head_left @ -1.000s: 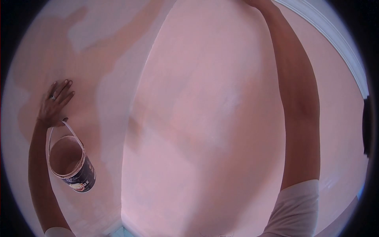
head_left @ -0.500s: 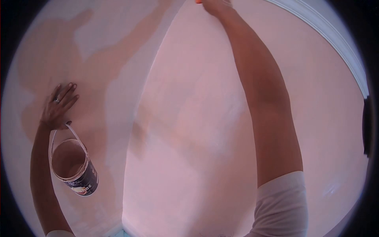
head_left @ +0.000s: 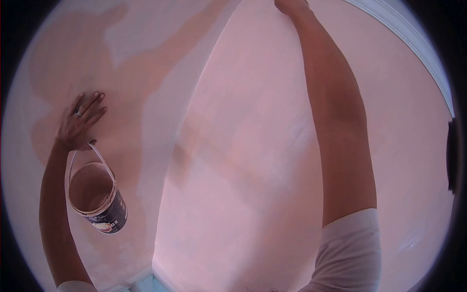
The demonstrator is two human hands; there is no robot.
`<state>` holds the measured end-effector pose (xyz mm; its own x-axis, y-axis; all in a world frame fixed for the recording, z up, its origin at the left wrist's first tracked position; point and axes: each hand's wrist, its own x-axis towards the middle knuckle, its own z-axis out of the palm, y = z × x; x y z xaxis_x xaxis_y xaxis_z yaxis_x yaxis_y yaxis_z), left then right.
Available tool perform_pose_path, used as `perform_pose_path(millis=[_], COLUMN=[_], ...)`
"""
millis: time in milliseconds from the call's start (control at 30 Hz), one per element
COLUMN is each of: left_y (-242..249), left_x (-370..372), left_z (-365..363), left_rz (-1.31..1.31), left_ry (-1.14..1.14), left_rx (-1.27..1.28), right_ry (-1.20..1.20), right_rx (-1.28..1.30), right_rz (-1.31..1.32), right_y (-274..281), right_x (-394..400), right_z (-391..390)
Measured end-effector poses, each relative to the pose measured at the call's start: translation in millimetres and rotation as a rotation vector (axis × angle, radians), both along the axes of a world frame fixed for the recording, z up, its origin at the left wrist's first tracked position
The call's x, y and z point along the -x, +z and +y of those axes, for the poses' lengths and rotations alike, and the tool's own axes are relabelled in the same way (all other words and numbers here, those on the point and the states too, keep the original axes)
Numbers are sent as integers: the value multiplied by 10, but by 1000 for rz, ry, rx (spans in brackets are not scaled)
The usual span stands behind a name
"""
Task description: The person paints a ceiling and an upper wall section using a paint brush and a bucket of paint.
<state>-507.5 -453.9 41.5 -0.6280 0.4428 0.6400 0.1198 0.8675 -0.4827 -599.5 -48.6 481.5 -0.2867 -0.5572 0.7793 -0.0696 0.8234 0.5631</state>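
My left hand (head_left: pixel 81 122) lies against the left wall (head_left: pixel 160 104), fingers spread, with a ring on one finger. The white handle of a paint bucket (head_left: pixel 114 214) hangs at its thumb. The bucket has a dark label and tilts so that its pinkish inside shows. At the top edge, my right hand (head_left: pixel 292 6) is raised near the pink wall (head_left: pixel 253 97). Its fingers are cut off by the frame, so what it holds cannot be seen.
The two walls meet at a corner line left of the middle. White moulding (head_left: pixel 404 29) curves along the upper right. A dark object (head_left: pixel 452 155) is at the right edge. Pale tiles (head_left: pixel 150 284) show at the bottom. My shadow falls on the left wall.
The view has shifted, and the walls, left hand and bucket appear further right. My right hand appears further right, and the orange thing at its fingers has left the frame.
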Motion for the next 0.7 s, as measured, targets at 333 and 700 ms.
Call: perform_pose_path(millis=[333, 700], left_y=[-24, -23], left_x=[9, -6], left_z=[-34, 27], left_rz=[28, 44], left_ry=[-42, -3], left_rx=[-7, -9], right_ry=[213, 32], right_rx=[-118, -336], right_rz=[3, -343], right_y=[-386, -1565], right_x=[102, 1036], right_z=[-313, -352])
